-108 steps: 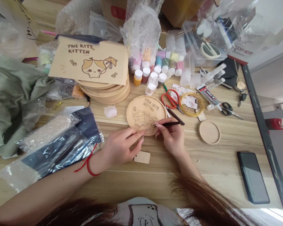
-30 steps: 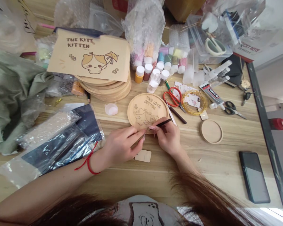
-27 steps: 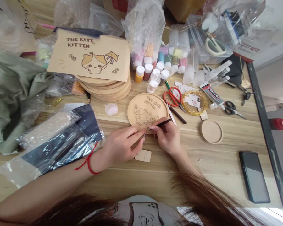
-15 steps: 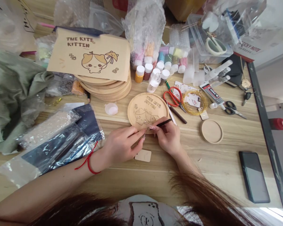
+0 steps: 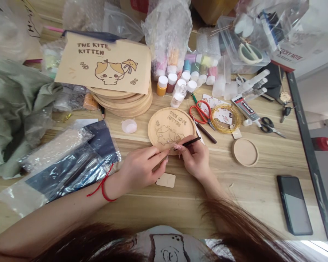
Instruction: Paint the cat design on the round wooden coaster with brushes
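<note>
A round wooden plate (image 5: 161, 125) with raised lettering and a kitten outline lies in front of me. Over its near edge, my right hand (image 5: 195, 156) grips slim black tweezers (image 5: 190, 142), angled toward the left fingertips. My left hand (image 5: 144, 165) meets it there, thumb and forefinger pinched together. Whatever is between those left fingers is too small to make out. Just below the hands, a small wooden tag (image 5: 166, 180) rests flat on the table.
Stacked wooden plates (image 5: 125, 105) carry a printed kitten card (image 5: 104, 65). Paint bottles (image 5: 172, 82), red-handled scissors (image 5: 200, 112), a gold wire coil (image 5: 225, 118), a glue tube (image 5: 245, 109), a small round tray (image 5: 245, 153) and a phone (image 5: 294, 205) surround the plate. Plastic packets (image 5: 79, 160) lie left.
The tweezers in my right hand have shifted and tilted slightly. My left hand stays at nearly the same place, and the plate has not moved.
</note>
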A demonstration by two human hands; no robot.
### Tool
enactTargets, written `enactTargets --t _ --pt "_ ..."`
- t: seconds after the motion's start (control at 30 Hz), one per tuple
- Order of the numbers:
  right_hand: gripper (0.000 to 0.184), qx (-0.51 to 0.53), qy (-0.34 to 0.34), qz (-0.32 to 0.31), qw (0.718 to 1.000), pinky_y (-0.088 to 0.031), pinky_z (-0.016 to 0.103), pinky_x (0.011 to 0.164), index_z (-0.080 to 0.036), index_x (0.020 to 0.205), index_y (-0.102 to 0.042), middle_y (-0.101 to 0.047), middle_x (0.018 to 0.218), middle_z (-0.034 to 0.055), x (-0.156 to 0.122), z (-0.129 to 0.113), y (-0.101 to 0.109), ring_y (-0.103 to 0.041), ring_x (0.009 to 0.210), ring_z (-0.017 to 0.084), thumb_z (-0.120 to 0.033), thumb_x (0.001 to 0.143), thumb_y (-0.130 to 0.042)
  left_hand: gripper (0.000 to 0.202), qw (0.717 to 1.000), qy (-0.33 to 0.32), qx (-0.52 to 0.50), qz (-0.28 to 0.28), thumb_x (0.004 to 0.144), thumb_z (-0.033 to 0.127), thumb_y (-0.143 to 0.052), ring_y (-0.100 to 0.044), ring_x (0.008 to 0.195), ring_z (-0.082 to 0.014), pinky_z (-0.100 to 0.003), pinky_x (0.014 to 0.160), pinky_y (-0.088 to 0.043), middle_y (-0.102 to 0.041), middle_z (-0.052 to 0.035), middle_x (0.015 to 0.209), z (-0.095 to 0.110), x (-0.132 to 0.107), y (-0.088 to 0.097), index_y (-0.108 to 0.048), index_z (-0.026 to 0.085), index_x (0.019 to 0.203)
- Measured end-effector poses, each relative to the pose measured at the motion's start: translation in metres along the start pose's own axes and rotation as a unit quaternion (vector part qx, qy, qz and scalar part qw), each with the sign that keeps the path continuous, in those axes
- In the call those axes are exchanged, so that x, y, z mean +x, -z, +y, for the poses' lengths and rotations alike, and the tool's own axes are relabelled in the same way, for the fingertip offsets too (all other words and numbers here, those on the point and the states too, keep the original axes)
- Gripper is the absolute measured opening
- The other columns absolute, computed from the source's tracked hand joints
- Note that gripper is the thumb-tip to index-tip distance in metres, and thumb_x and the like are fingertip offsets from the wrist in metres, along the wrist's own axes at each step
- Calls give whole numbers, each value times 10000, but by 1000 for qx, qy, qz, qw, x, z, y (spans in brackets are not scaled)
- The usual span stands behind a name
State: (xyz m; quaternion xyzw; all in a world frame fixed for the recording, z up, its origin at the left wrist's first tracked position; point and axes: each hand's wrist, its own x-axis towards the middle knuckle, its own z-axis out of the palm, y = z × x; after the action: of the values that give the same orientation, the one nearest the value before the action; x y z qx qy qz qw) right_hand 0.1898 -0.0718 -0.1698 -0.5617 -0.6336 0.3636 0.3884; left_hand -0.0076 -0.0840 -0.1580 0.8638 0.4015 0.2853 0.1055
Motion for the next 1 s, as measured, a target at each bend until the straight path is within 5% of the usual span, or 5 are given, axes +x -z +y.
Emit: enactTargets --t 0.4,0.67,0.87,1.0 --pt "206 143 -100 118 978 -519 284 427 -208 773 -589 -633 592 -3 -1 -17 -2 -597 465 148 -356 791 -731 249 1000 -3 -4 -6 869 210 -583 -616 672 -142 -271 577 -486 -672 -28 804 -2 -3 -2 -670 155 1095" --pt "248 223 -178 107 952 -635 347 623 -173 767 -693 -742 692 40 1 -38 19 -720 610 199 -356 674 -832 277 1000 0 -15 -16 863 201 -596 -631 715 -150 -276 604 -493 -684 -35 871 -4 -4 -2 -658 160 1130" --pt "247 249 -219 134 934 -631 385 685 -180 810 -699 -751 774 52 -17 -37 -1 -736 690 224 -395 725 -786 253 1000 1 -14 -11 862 201 -596 -633 687 -148 -268 586 -492 -686 -38 837 -3 -1 0 -679 153 1095" --pt "228 195 -204 155 947 -583 331 608 -187 838 -674 -727 765 43 -25 -29 -11 -697 625 190 -394 774 -744 259 1000 3 -14 -9 860 205 -600 -637 680 -150 -271 570 -494 -692 -48 857 -3 -1 0 -686 148 1097"
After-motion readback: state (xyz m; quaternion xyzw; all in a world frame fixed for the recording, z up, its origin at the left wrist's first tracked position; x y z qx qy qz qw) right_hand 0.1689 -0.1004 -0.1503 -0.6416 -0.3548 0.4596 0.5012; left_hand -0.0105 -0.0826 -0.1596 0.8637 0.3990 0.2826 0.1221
